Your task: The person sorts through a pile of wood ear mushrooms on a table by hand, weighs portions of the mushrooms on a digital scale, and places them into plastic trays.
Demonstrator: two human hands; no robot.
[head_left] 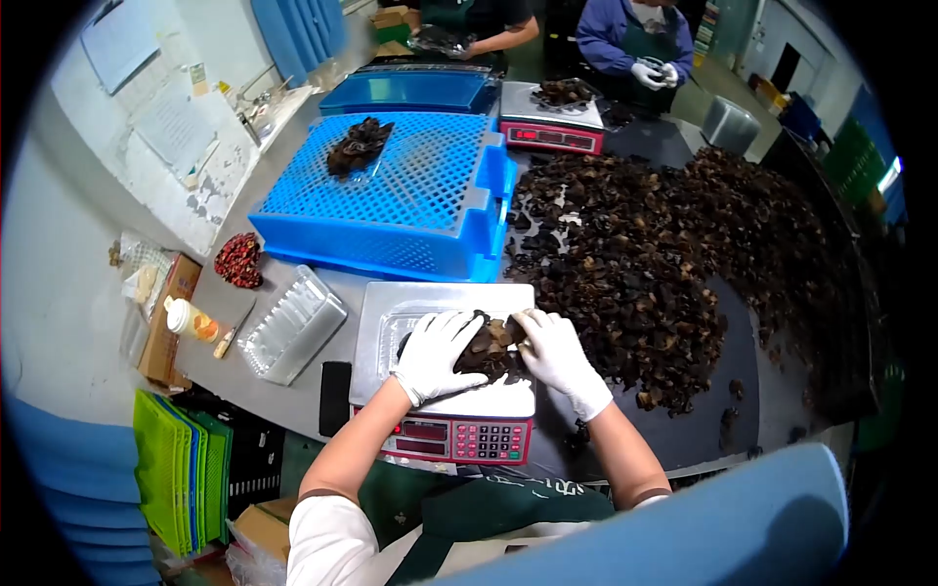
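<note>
A heap of dark brown wood ear mushrooms [489, 352] lies in a clear plastic tray [389, 337] on the silver pan of a red digital scale [489, 439]. My left hand [438, 356], in a white glove, cups the heap from the left, thumb along its near side. From the right, my gloved right hand [567, 363] holds the heap's edge with its fingertips. Part of the tray is hidden under the hands and the mushrooms. Right of the scale, a large loose pile of the same mushrooms [625, 283] spreads over the table.
An upturned blue crate [381, 239] carries another filled tray [359, 146]. Clear empty trays [293, 327], a red bundle [238, 261] and a cup [191, 320] stand left. A second scale [552, 135] and two people, one in a purple sleeve [601, 44], are at the far side.
</note>
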